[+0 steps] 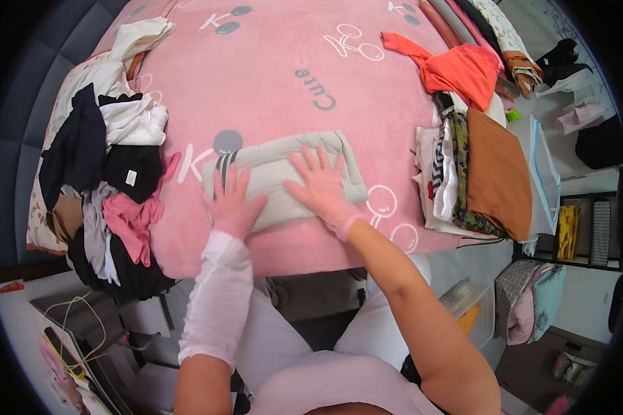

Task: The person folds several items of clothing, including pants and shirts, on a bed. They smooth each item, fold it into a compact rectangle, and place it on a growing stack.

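A folded light grey garment (278, 184) with dark stripes near its left end lies flat on the pink bed cover (270, 93). My left hand (234, 205) rests palm down on its left part, fingers spread, beside the stripes. On the right part, my right hand (319, 184) presses flat with its fingers apart. Both hands appear to wear thin, see-through gloves, and a white sleeve covers my left forearm. Neither hand grips the cloth. My palms hide part of the garment's surface.
Loose clothes in white, black (133, 171) and pink (133, 218) are heaped at the left. Folded clothes with a brown piece (498, 174) on the outside stand at the right, near an orange-red garment (462, 72). The bed's near edge runs before my legs.
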Demonstrator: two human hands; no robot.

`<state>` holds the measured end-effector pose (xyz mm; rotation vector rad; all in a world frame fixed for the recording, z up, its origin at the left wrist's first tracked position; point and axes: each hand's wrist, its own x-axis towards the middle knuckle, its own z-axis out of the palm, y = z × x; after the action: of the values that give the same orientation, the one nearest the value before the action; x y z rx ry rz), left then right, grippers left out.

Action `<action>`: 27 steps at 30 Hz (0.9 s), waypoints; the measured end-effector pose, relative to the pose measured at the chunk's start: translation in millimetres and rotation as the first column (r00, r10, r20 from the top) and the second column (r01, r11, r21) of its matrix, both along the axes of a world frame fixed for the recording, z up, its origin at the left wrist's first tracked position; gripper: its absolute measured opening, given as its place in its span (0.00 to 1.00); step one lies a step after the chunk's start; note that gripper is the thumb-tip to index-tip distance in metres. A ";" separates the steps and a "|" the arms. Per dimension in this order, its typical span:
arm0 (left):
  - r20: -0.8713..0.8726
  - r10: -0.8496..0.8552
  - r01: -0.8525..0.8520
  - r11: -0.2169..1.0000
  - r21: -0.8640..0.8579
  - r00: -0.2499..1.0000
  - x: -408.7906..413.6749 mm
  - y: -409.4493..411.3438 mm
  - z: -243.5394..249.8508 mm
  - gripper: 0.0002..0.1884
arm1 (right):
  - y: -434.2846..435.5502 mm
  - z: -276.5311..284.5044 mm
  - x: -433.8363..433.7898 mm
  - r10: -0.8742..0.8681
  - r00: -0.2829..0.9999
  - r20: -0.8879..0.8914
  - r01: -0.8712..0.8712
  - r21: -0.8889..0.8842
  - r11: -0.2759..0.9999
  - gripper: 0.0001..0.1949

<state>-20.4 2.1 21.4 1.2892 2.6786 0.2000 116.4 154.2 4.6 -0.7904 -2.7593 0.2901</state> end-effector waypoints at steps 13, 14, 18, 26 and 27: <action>0.395 0.300 -0.480 0.712 0.512 0.868 -35.3 -52.1 -43.3 0.38 | 28.9 1.4 42.8 -0.444 0.852 -0.278 0.258 -0.515 0.818 0.32; 0.530 0.315 -0.582 0.663 0.470 0.787 -35.5 -51.9 -37.8 0.37 | 25.3 18.4 45.6 -0.509 0.815 -0.276 0.234 -0.648 0.725 0.32; 0.947 0.121 -0.814 0.550 0.185 0.297 -31.3 -41.7 5.5 0.32 | 21.7 65.7 61.9 -0.661 0.749 -0.044 0.076 -0.986 0.151 0.31; 0.895 -0.426 -0.778 0.604 0.171 -0.134 25.4 -12.7 112.6 0.29 | 68.4 95.1 127.0 -0.580 0.678 -0.452 -0.442 -0.881 0.170 0.26; 0.878 -0.463 -0.738 0.633 0.232 -0.121 36.2 2.8 129.4 0.29 | 82.0 116.9 137.2 -0.547 0.621 -0.561 -0.413 -0.827 0.381 0.23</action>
<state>15.8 4.9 150.8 0.2189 1.0526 1.7483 253.6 236.2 121.5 -0.6859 -1.4198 1.8296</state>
